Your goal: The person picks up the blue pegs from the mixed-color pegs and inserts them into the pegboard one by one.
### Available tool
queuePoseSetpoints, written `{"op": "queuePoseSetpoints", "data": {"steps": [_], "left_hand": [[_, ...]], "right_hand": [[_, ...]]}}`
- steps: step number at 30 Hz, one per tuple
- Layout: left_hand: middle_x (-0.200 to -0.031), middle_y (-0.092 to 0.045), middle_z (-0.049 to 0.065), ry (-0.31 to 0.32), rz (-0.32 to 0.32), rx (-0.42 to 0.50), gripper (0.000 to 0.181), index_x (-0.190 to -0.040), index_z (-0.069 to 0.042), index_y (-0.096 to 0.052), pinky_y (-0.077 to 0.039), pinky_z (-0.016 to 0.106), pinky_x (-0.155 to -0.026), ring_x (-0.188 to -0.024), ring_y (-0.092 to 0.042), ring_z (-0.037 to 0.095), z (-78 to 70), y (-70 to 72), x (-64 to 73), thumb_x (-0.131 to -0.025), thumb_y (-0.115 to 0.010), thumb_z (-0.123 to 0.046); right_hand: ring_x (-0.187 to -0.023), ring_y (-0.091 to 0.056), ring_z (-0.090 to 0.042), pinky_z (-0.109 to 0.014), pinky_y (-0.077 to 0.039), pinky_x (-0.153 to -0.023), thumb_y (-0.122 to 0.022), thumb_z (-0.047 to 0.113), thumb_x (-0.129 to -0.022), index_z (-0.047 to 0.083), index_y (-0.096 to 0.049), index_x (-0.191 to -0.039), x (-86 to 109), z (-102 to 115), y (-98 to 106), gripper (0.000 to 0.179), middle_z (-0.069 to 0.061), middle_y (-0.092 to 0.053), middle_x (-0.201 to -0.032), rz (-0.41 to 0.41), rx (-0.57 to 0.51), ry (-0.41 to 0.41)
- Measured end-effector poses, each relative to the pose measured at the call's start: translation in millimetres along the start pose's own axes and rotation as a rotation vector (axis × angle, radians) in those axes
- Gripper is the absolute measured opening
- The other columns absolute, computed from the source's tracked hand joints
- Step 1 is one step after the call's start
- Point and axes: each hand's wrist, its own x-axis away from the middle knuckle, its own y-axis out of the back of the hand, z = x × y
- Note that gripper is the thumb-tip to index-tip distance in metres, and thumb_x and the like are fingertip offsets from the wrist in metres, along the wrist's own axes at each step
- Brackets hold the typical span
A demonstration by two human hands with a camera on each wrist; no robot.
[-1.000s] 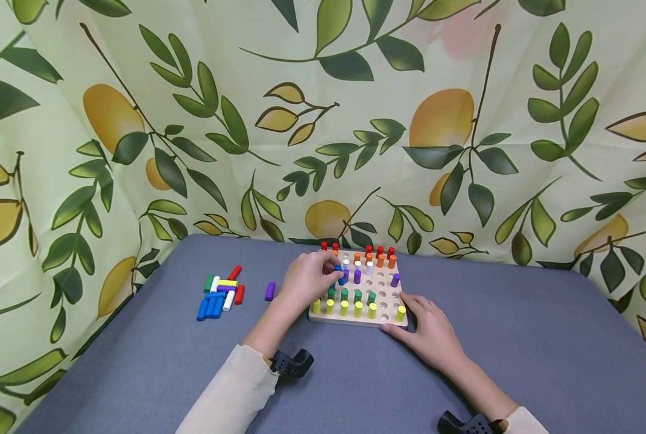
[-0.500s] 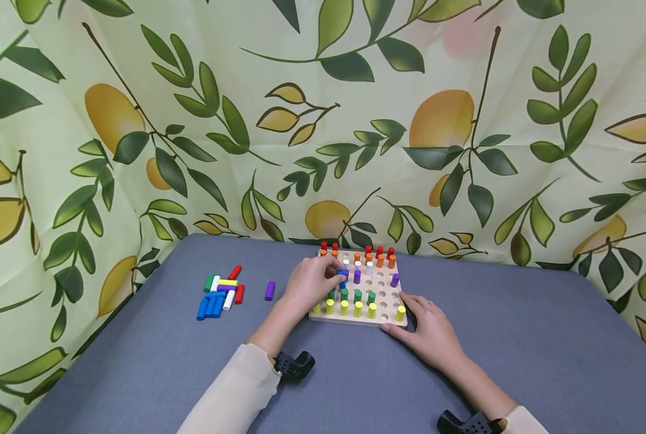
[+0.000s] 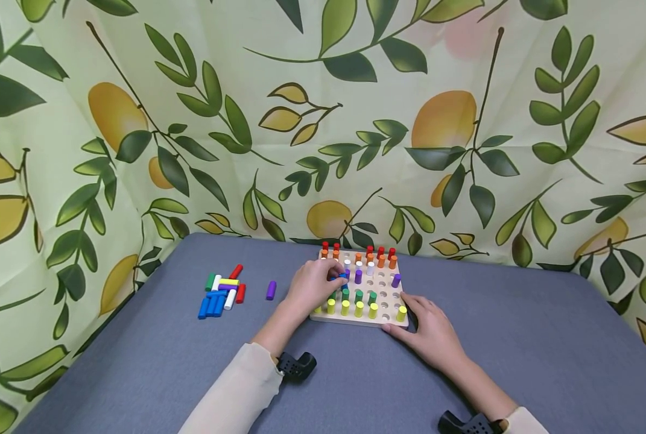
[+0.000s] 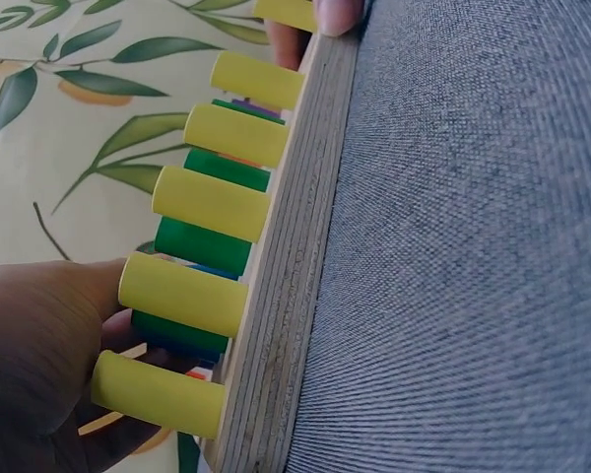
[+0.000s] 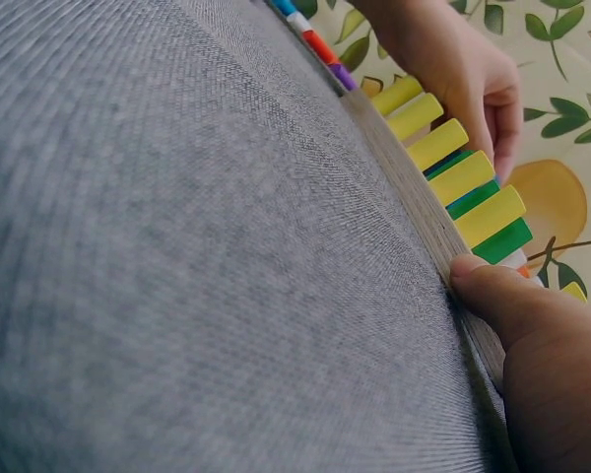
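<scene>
A wooden pegboard lies on the table, with rows of red, orange, white, purple, green and yellow pegs standing in it. Over its left part, the left hand pinches a blue peg between thumb and fingers, low among the blue row. In the left wrist view the yellow pegs partly hide those fingers. The right hand grips the board's front right corner. Its thumb lies against the front edge in the right wrist view, and its fingers are along the right side.
Left of the board, a pile of loose pegs in several colours lies on the grey table. A single purple peg lies between pile and board. A leaf-and-fruit patterned curtain hangs behind the table.
The left hand has moved slightly right and lowered the blue peg toward the board. The right hand keeps its grip in the same place.
</scene>
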Motion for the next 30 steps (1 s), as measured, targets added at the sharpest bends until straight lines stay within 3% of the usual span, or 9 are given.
{"op": "queuePoseSetpoints", "data": {"steps": [17,25,30], "left_hand": [[-0.095,-0.078,-0.002,0.023,0.031,0.01,0.018,-0.105,-0.016,-0.077,-0.054,0.036,-0.08,-0.088,-0.07,0.013,-0.9,0.4,-0.6,-0.092,-0.076,-0.027],[-0.085,-0.075,-0.003,0.031,0.022,0.032,0.017,-0.103,-0.015,-0.08,-0.043,0.027,-0.064,-0.069,-0.056,0.01,1.3,0.9,-1.6,-0.098,-0.068,-0.026],[-0.09,-0.076,-0.003,0.038,0.021,0.038,0.016,-0.103,-0.015,-0.08,-0.043,0.026,-0.066,-0.071,-0.056,0.009,1.1,1.3,-1.8,-0.096,-0.07,-0.025]], "right_hand": [[-0.127,-0.057,-0.043,-0.063,-0.044,-0.103,-0.07,0.064,-0.085,0.0,-0.055,-0.143,-0.3,-0.5,-0.4,0.088,-0.021,-0.062,-0.136,0.002,0.004,-0.007],[-0.126,-0.057,-0.044,-0.063,-0.044,-0.103,-0.071,0.064,-0.085,0.0,-0.055,-0.142,0.0,-0.8,-0.6,0.088,-0.021,-0.062,-0.135,-0.001,-0.001,-0.002],[-0.125,-0.058,-0.043,-0.063,-0.044,-0.103,-0.071,0.063,-0.085,0.0,-0.055,-0.142,0.2,-0.7,-0.3,0.087,-0.021,-0.063,-0.134,-0.008,-0.001,0.006]]}}
